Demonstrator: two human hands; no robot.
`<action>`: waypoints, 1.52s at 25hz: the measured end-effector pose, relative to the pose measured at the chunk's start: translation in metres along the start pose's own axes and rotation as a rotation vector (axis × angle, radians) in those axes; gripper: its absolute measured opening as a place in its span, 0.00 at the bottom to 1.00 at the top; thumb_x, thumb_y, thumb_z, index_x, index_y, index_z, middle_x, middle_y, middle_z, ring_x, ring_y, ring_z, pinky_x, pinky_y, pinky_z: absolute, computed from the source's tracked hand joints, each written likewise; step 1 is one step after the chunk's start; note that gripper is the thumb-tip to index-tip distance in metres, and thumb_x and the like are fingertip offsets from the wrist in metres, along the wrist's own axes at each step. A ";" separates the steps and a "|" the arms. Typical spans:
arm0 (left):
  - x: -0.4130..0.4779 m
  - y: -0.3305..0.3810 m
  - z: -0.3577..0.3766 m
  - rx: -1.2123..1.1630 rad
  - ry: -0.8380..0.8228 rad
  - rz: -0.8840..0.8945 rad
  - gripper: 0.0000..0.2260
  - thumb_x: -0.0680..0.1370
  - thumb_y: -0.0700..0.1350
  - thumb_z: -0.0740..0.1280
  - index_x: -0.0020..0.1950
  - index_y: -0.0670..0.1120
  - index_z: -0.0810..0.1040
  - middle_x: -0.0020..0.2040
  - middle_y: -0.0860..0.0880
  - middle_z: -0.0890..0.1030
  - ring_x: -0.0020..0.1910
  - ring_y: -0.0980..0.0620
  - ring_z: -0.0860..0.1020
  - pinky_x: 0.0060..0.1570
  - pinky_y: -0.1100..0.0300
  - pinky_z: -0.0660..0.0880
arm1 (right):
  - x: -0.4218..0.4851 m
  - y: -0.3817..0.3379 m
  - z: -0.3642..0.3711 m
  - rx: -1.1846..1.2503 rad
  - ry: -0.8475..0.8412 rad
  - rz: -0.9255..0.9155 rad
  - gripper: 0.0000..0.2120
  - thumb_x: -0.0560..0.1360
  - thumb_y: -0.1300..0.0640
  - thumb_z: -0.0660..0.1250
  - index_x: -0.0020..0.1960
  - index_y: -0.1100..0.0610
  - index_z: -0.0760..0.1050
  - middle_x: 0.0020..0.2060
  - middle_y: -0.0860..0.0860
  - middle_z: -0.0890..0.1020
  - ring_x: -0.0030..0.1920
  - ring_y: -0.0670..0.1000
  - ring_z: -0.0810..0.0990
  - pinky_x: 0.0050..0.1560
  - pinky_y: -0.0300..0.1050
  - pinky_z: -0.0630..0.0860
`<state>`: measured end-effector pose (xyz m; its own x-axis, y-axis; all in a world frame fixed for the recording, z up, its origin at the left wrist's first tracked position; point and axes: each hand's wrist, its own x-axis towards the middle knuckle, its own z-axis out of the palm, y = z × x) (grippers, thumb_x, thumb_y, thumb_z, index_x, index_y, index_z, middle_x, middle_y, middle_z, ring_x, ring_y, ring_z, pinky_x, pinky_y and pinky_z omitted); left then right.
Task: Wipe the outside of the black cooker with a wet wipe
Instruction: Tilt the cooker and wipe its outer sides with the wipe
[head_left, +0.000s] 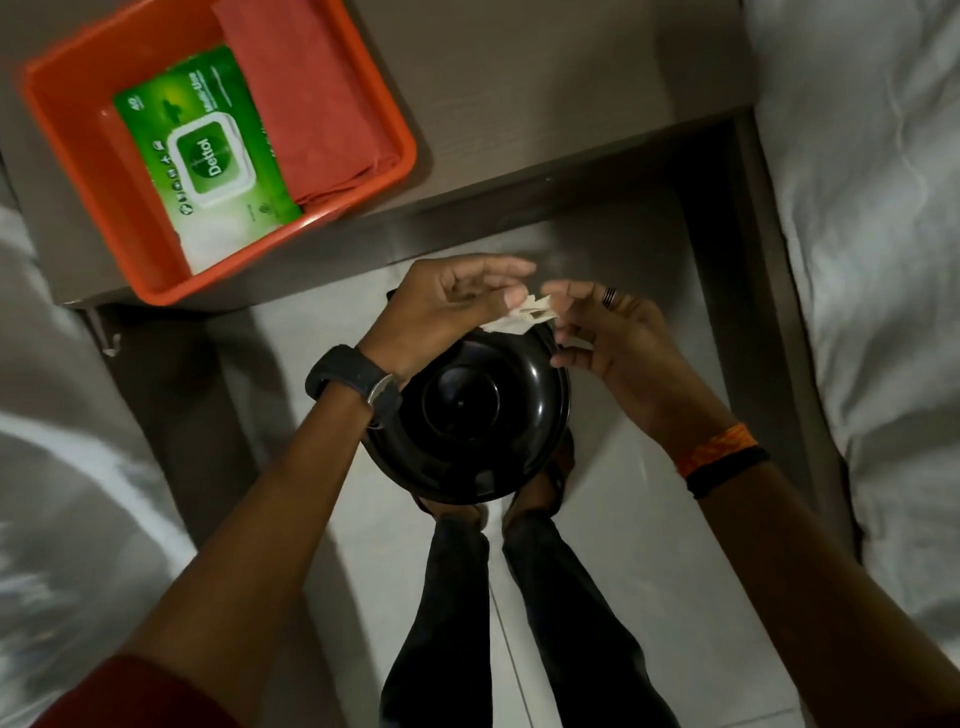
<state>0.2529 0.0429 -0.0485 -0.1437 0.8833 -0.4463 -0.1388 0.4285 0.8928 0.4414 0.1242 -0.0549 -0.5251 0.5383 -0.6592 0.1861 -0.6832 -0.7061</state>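
Note:
The black cooker (462, 415) is seen from above, round and glossy with a domed lid knob in its middle, and it covers my toes. What it rests on is hidden. A small crumpled white wet wipe (525, 316) hangs over the cooker's far rim. My left hand (452, 306), with a black watch on the wrist, pinches the wipe's left end between thumb and fingers. My right hand (618, 338), with a ring and an orange wristband, grips the wipe's right end with its fingertips. Neither hand holds the cooker.
An orange tub (67, 135) stands on the brown table (545, 104) at upper left, holding a green Dettol wipes pack (208, 150) and a folded red cloth (311, 104). White bedding (872, 234) lies on both sides. My dark-trousered legs (519, 623) stand on the pale tiled floor (649, 519).

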 end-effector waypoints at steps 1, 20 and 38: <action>0.001 0.000 0.005 -0.008 0.000 -0.006 0.13 0.77 0.38 0.70 0.62 0.41 0.80 0.53 0.50 0.84 0.52 0.60 0.82 0.51 0.70 0.77 | -0.001 0.000 -0.004 0.036 -0.005 0.004 0.11 0.81 0.61 0.67 0.50 0.50 0.86 0.35 0.45 0.82 0.37 0.43 0.81 0.40 0.41 0.82; 0.050 -0.047 0.047 0.202 0.101 -0.103 0.05 0.79 0.38 0.69 0.51 0.37 0.82 0.37 0.51 0.81 0.36 0.61 0.76 0.41 0.68 0.73 | 0.015 0.053 -0.043 -0.031 -0.013 0.106 0.05 0.78 0.60 0.72 0.53 0.54 0.83 0.45 0.48 0.90 0.47 0.47 0.89 0.46 0.40 0.84; 0.064 -0.090 0.042 1.186 -0.816 -0.093 0.15 0.68 0.58 0.76 0.45 0.51 0.77 0.47 0.57 0.73 0.62 0.48 0.69 0.56 0.45 0.60 | 0.025 0.155 -0.047 -0.524 0.717 -0.041 0.14 0.83 0.62 0.62 0.64 0.66 0.80 0.58 0.61 0.86 0.49 0.56 0.85 0.49 0.42 0.81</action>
<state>0.2972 0.0690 -0.1551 0.4663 0.5305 -0.7079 0.8227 0.0341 0.5675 0.4958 0.0549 -0.1928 0.0737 0.8570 -0.5100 0.6267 -0.4376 -0.6448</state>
